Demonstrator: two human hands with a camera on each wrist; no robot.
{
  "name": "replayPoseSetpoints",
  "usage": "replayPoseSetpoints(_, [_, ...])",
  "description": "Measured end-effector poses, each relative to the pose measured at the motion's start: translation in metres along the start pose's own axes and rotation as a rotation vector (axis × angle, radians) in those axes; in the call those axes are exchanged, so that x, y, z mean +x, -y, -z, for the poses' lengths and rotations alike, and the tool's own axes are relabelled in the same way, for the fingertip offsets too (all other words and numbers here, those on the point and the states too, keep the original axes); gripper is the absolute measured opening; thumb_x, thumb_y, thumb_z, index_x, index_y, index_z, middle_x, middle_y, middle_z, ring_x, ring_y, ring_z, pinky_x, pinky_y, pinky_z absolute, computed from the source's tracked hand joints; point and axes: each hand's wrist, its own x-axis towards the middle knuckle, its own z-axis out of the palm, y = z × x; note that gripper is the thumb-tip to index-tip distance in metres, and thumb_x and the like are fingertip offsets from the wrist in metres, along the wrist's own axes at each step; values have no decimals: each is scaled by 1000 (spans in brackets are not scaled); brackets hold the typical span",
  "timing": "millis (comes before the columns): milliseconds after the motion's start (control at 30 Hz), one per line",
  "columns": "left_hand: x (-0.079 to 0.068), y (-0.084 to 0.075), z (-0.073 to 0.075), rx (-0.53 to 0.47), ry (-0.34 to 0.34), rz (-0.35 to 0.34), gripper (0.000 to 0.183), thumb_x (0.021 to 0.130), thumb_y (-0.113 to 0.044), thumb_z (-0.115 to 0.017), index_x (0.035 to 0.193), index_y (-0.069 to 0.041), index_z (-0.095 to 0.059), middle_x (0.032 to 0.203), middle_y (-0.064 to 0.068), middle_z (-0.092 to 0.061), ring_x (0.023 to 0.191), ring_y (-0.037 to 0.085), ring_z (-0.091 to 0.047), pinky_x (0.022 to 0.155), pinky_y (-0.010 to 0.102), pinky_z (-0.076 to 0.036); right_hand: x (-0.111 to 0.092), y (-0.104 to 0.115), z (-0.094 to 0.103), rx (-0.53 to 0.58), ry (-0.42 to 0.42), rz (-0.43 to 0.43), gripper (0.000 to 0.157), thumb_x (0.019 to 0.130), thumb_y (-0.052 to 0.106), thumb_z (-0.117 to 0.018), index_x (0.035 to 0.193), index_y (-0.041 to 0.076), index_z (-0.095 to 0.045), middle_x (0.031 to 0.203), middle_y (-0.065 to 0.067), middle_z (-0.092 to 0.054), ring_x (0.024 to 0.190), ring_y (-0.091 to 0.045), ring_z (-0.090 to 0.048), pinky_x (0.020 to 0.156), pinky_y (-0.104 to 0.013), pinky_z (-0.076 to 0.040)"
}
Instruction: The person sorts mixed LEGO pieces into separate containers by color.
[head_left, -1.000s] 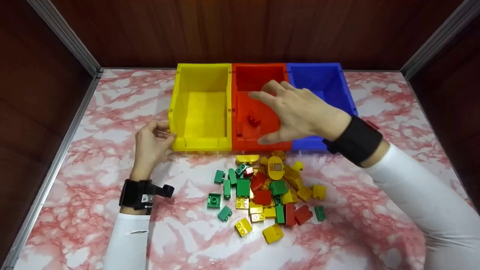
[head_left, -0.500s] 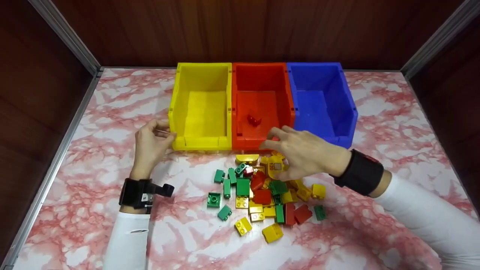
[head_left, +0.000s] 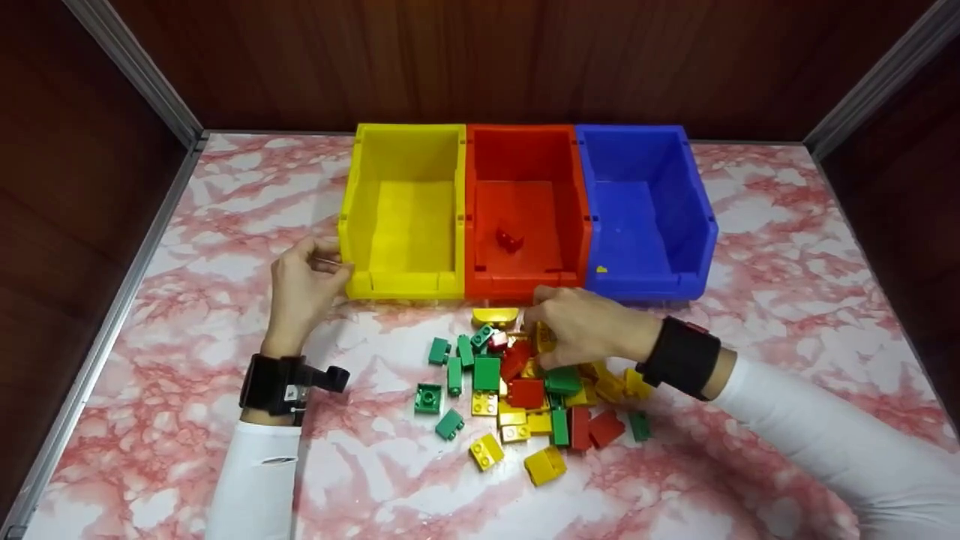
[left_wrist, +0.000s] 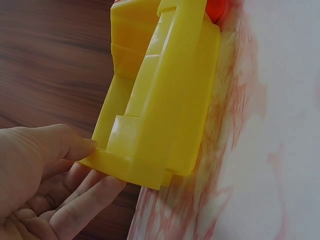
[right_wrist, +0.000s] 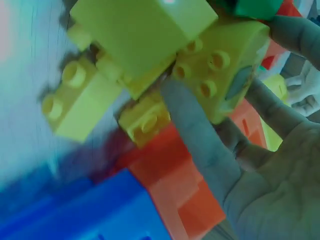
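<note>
My left hand [head_left: 304, 296] pinches the front left corner of the yellow bin [head_left: 405, 283]. In the left wrist view the thumb [left_wrist: 80, 147] lies over the rim and the fingers are below it. My right hand [head_left: 589, 326] is at the back of a brick pile, gripping a rounded yellow building block [head_left: 546, 339] with printed digits. Studs on this yellow block [right_wrist: 200, 75] show in the right wrist view, between the thumb and the other fingers. Other yellow bricks [right_wrist: 140, 40] and a green brick [right_wrist: 257, 7] lie close around it.
A red bin [head_left: 529, 289] with a small red piece [head_left: 510, 240] inside joins a blue bin [head_left: 652, 289] behind the pile. Green bricks [head_left: 486, 373], red bricks [head_left: 526, 392] and yellow bricks [head_left: 545, 466] spread in front. Dark wood panels [head_left: 480, 60] enclose the marbled table [head_left: 375, 465].
My right hand has come down and forward from over the red bin to the pile, where its fingers now surround the rounded yellow block. The left hand stays at the yellow bin's corner.
</note>
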Motion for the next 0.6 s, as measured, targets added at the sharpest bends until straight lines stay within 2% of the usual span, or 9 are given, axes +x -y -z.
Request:
replayPoseSetpoints(133, [0,0,0,15,-1,0,23,90,-2,-74,112,5,-71,107,23,-76,89,26,-70,73,5,-50,2,1,0,64,-22,-5,35,78,20,-90,109,7,-80,95,-7,-69,70,-12,-60,65,-27,-54])
replayPoseSetpoints(300, [0,0,0,9,1,-1,23,90,-1,-74,112,5,-71,108,25,-76,91,32,-72,73,5,-50,-2,4,7,95,-35,2,31,76,12,-90,106,6,-81,98,-9,-73,71,-12,-62,64,-24,-56])
replayPoseSetpoints(600, [0,1,0,10,-1,-9,23,90,-1,-74,112,6,-71,108,24,-76,90,28,-71,73,4,-50,-19,12,38,84,-131,8,30,80,13,-87,108,5,-80,101,-9,-71,74,-13,-64,65,-24,-57])
